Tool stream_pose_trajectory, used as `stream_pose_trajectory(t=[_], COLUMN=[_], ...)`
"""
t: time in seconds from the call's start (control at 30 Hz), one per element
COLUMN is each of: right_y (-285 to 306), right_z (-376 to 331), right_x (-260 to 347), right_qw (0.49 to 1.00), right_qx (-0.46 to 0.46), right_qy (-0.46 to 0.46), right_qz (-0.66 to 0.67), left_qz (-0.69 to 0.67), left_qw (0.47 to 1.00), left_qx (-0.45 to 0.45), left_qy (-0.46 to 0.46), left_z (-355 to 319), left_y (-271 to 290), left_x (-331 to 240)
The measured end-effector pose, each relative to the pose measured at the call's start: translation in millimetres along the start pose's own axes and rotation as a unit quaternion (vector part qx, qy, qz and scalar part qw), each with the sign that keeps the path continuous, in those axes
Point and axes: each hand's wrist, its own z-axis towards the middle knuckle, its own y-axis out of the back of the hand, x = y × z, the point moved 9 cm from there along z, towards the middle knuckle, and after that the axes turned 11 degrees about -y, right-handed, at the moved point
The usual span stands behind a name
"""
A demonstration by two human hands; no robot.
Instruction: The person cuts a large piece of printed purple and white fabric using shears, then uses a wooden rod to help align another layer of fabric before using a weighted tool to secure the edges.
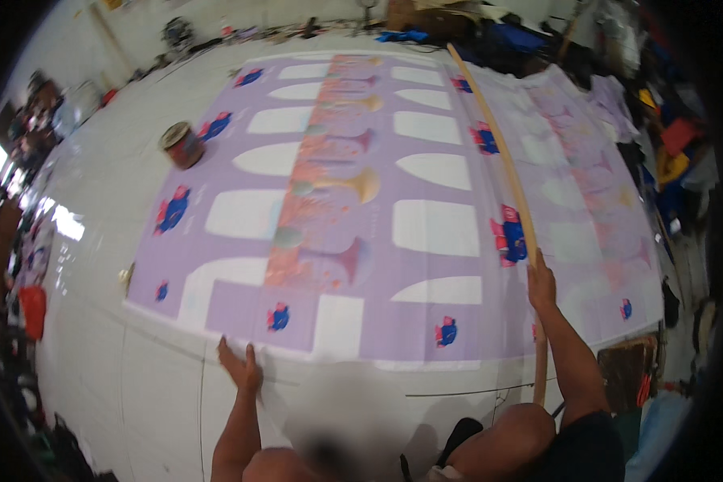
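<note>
A large lilac printed fabric sheet lies spread on the floor before me, with white panels, a pink-orange middle band and small blue-and-pink figures. My left hand is at its near edge, thumb and fingers apart, holding nothing. A long thin wooden strip runs from the far side toward my knee across the sheet. My right hand grips the near half of this strip; its fingertips are partly hidden. Right of the strip lies a paler, wrinkled layer of the printed fabric.
A round tin can stands on the sheet's left edge. Piled bags and cloth line the right side, and assorted clutter the left. A small fan is by the far wall. A dark board lies near my right arm.
</note>
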Motion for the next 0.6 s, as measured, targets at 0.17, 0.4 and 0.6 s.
stream_pose_trajectory(t=[0.17,0.4,0.6], right_y=[-8.3,-46.4,-29.7], right_z=[-120.4,-209.0,-222.2], right_x=[11.9,9.1,-48.4], right_qw=[0.991,0.959,0.966], right_qx=[0.051,0.143,0.152], right_qy=[0.119,0.236,0.209], right_qz=[-0.025,-0.067,-0.016], left_qz=[0.020,0.004,-0.084], left_qw=[0.996,0.997,0.989], left_qx=[0.045,0.076,0.099], left_qy=[-0.068,-0.027,0.073], left_z=[8.1,-59.9,-142.9], left_y=[27.5,48.8,26.2], left_x=[-16.7,-41.1,-57.1])
